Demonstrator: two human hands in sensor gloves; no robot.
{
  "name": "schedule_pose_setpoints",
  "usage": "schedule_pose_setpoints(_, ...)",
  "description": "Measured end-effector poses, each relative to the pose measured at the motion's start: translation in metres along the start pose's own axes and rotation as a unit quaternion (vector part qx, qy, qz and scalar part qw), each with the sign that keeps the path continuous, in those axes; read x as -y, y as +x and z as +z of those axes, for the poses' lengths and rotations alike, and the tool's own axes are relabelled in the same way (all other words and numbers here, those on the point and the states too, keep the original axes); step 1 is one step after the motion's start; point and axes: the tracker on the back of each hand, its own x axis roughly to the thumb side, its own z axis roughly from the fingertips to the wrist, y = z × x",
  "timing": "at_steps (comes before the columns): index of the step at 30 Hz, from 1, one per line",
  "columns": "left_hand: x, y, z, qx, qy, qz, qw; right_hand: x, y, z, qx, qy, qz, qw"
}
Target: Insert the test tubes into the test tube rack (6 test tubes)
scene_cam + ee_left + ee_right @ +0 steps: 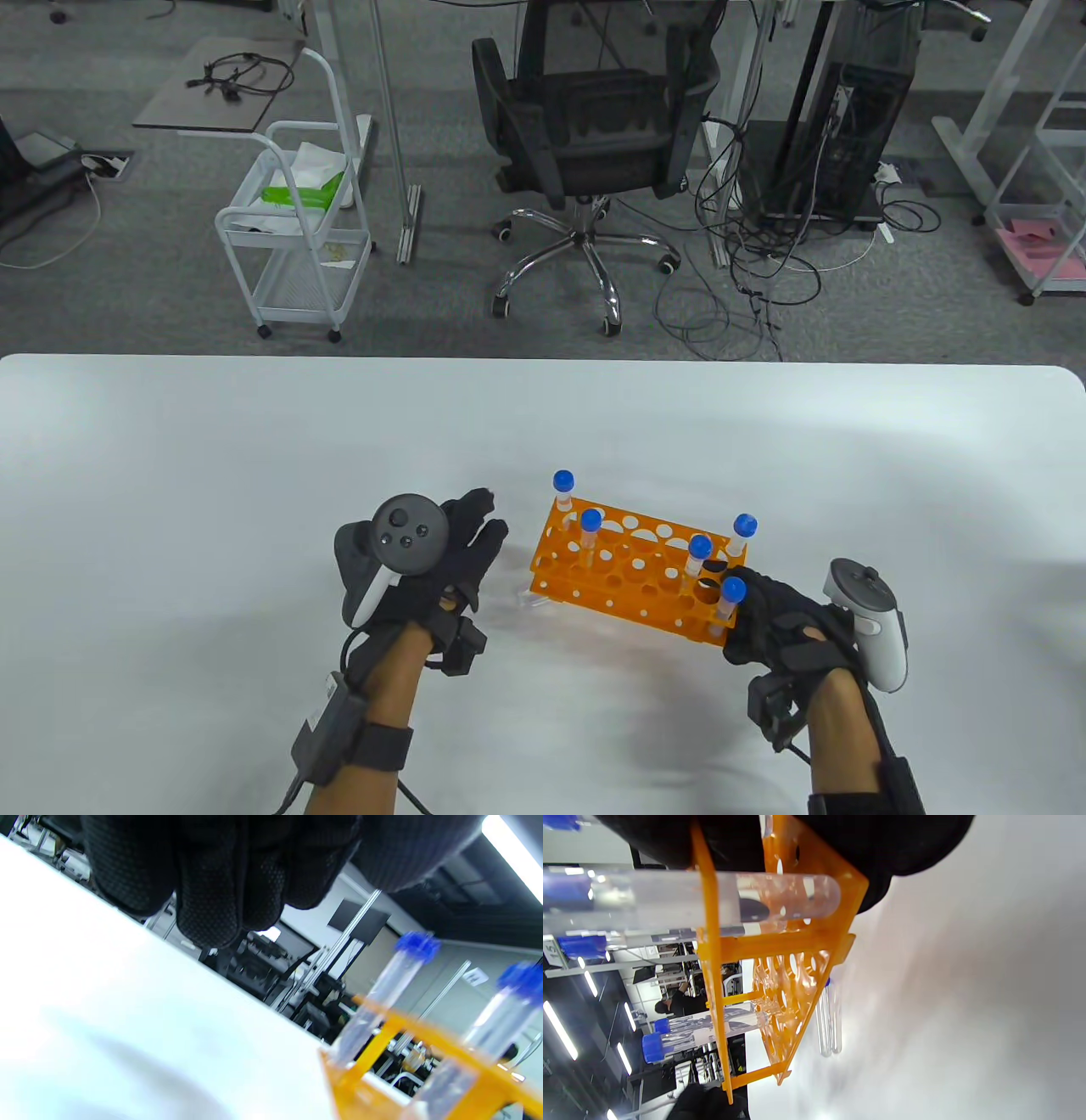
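Note:
An orange test tube rack stands on the white table. Several blue-capped tubes stand in it, among them one at the far left corner and one at the near right corner. One clear tube lies on the table by the rack's near left corner; it also shows in the right wrist view. My right hand grips the rack's right end, thumb on top. My left hand is open and empty, just left of the rack, its fingers above the table.
The table's far edge runs across the middle of the table view. Beyond it on the floor stand an office chair, a white cart and cables.

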Motion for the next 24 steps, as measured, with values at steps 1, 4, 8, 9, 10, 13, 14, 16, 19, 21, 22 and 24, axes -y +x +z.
schedule_pose_setpoints(1, 0.011, -0.005, -0.006, -0.004, -0.023, -0.001, 1.0, 0.003, -0.001, 0.001, -0.002, -0.007, -0.001, 1.0)
schedule_pose_setpoints(4, 0.034, -0.006, -0.018, -0.009, -0.095, -0.01, 0.995, 0.012, -0.004, 0.003, -0.005, -0.023, -0.007, 1.0)
schedule_pose_setpoints(8, 0.052, 0.005, -0.027, 0.01, -0.105, -0.073, 0.992, 0.023, -0.006, 0.006, -0.005, -0.049, -0.022, 0.999)
schedule_pose_setpoints(9, 0.059, 0.008, -0.028, 0.018, -0.12, -0.072, 0.99, 0.027, -0.006, 0.007, -0.005, -0.057, -0.021, 0.998)
schedule_pose_setpoints(10, 0.063, 0.011, -0.029, 0.024, -0.123, -0.073, 0.989, 0.029, -0.006, 0.008, -0.004, -0.061, -0.022, 0.998)
schedule_pose_setpoints(13, 0.079, 0.02, -0.033, 0.04, -0.14, -0.084, 0.986, 0.038, -0.008, 0.009, -0.004, -0.075, -0.033, 0.997)
schedule_pose_setpoints(14, 0.086, 0.023, -0.035, 0.044, -0.147, -0.086, 0.984, 0.041, -0.009, 0.01, -0.003, -0.08, -0.039, 0.996)
schedule_pose_setpoints(16, 0.1, 0.031, -0.037, 0.06, -0.157, -0.097, 0.981, 0.047, -0.012, 0.011, -0.004, -0.093, -0.049, 0.994)
schedule_pose_setpoints(19, 0.113, 0.042, -0.04, 0.086, -0.148, -0.112, 0.979, 0.052, -0.015, 0.013, -0.007, -0.104, -0.055, 0.993)
schedule_pose_setpoints(21, 0.12, 0.048, -0.041, 0.091, -0.155, -0.127, 0.976, 0.054, -0.016, 0.013, -0.008, -0.107, -0.057, 0.993)
schedule_pose_setpoints(22, 0.124, 0.051, -0.042, 0.094, -0.155, -0.144, 0.973, 0.054, -0.016, 0.013, -0.009, -0.109, -0.058, 0.992)
schedule_pose_setpoints(24, 0.129, 0.055, -0.044, 0.099, -0.157, -0.162, 0.969, 0.055, -0.016, 0.013, -0.009, -0.111, -0.059, 0.992)
